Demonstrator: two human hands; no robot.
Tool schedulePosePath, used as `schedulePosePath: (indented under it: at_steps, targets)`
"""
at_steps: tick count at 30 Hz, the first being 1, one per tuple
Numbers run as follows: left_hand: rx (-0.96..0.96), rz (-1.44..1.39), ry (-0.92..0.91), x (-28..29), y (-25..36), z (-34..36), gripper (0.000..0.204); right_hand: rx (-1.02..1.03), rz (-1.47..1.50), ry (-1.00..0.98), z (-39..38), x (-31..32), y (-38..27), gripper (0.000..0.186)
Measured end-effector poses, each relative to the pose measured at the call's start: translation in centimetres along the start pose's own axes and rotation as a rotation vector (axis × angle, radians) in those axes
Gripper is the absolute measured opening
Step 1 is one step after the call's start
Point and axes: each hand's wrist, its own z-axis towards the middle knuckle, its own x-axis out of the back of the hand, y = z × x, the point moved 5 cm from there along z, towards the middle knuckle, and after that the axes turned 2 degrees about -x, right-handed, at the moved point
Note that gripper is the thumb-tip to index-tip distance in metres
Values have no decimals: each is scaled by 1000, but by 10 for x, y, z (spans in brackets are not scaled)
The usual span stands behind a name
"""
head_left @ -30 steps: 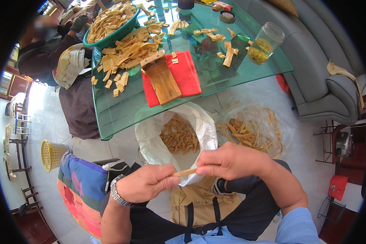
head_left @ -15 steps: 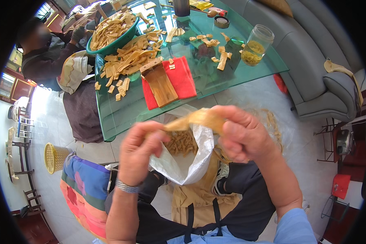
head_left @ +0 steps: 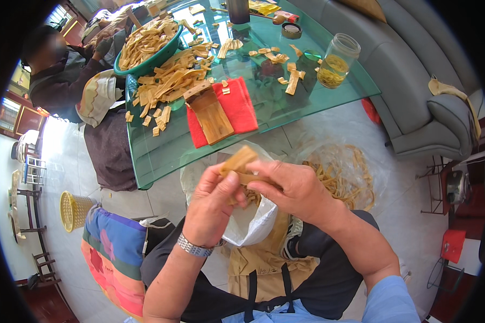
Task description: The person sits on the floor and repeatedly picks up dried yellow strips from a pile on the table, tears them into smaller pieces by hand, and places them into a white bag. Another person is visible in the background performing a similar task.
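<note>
Close together over a white woven sack (head_left: 256, 223), my two hands hold a tan, flat, dried-looking strip (head_left: 239, 159). It is folded over on itself between them. My left hand (head_left: 207, 202) pinches it between thumb and fingers. The fingers of my right hand (head_left: 296, 188) close on its other end. Small tan pieces (head_left: 252, 197) show inside the sack, partly hidden by my hands. Beyond, on the glass table (head_left: 291, 116), a wooden block tool (head_left: 214, 116) rests on a folded red cloth (head_left: 244, 105).
A heap of similar strips (head_left: 170, 81) and a teal basin (head_left: 161, 60) full of them lie on the table's left. A glass jar (head_left: 337, 62) stands at right. Long strips in clear plastic (head_left: 350, 175) are on the floor. Another person (head_left: 64, 70) sits at far left.
My hands have come closer together, the right one moving left. The strip, earlier stretched between them, is now folded over.
</note>
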Motion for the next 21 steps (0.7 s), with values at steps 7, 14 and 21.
schedulePosePath:
  at_steps: [7,14,21]
  targets:
    - [75,-26,-66,-3,-5,-4,21,76,28,-26,1,-4,2,13]
    - [38,-14,-43,-2,-1,-3,16,126,-68,-64,1,-14,2,15]
    - [-12,104,28,2,1,-4,16,-810,623,-364,-3,-32,27,48]
